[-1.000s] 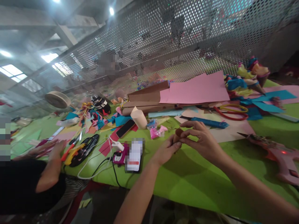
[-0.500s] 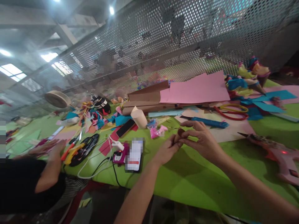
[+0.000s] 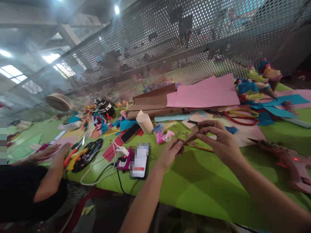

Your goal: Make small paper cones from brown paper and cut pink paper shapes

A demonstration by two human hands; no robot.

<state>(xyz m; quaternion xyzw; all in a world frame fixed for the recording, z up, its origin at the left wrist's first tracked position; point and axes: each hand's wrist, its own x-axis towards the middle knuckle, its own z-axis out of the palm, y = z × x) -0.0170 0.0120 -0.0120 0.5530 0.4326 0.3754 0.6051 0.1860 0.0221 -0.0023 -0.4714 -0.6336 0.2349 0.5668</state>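
Observation:
A narrow brown paper strip [image 3: 191, 137] stretches slantwise between my two hands above the green table. At its lower end the fingers of my left hand [image 3: 171, 152] are pinched on it. My right hand [image 3: 217, 138] grips the upper end between thumb and fingers. Just beneath the hands shows a thin yellowish strip [image 3: 202, 148]. Behind my right hand lies a blue-handled tool [image 3: 232, 129], mostly covered by the hand. A pink glue gun [image 3: 289, 158] with a red light rests to the right.
Pink paper [image 3: 204, 92] and brown sheets [image 3: 155, 97] lie at the back before a perforated metal screen [image 3: 150, 58]. Scissors [image 3: 243, 118] lie behind my right hand. Two phones, a purple charger block [image 3: 125, 163] and cables are on the left. A co-worker's arms [image 3: 52, 168] reach in there.
The brown strip, curled up between my fingers before, now extends as a longer piece. My hands have moved apart, the left slightly left and the right slightly right.

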